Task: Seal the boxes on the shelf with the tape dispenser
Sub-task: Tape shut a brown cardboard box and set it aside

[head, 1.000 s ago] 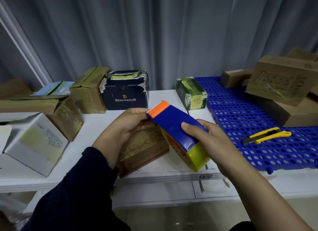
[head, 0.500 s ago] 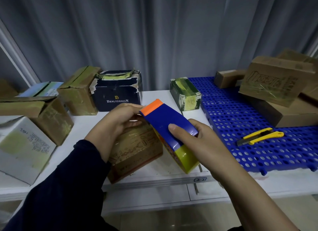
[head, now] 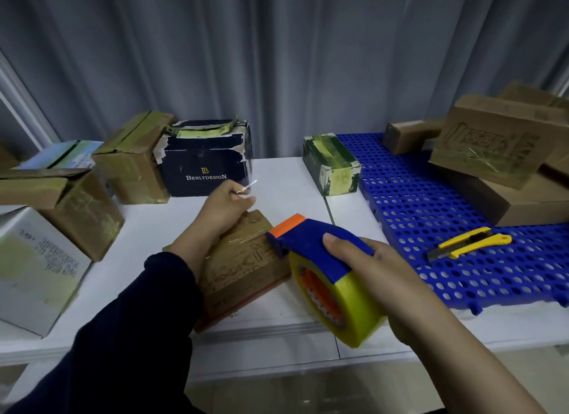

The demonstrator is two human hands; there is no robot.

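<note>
Shelf: white, across the middle of the frame, with a grey curtain hanging behind it.
Cardboard box: brown with printed markings, at lower centre near the shelf's front edge, turned at an angle; glossy clear film lies across its top.
Left hand: comes out of a dark sleeve and rests on the far end of the cardboard box, its fingertips pinching the tape strip, which sticks up just above them.
Right hand: clenched round the tape dispenser, thumb on top of the blue housing.
Tape dispenser: blue with an orange lip, carrying a yellow roll; at centre right of the frame, its nose against the top right edge of the cardboard box.
Navy box: marked BENLYDESIGN, at the back, centre left, with torn tape on its lid.
Green-taped box: small, at the back, right of centre.
Worn cartons: brown, at the left edge, beside a white box.
Blue perforated mat: right side of the shelf.
Utility knife: yellow, lying on the mat.
Stacked cartons: brown, upper right, on the mat.
</note>
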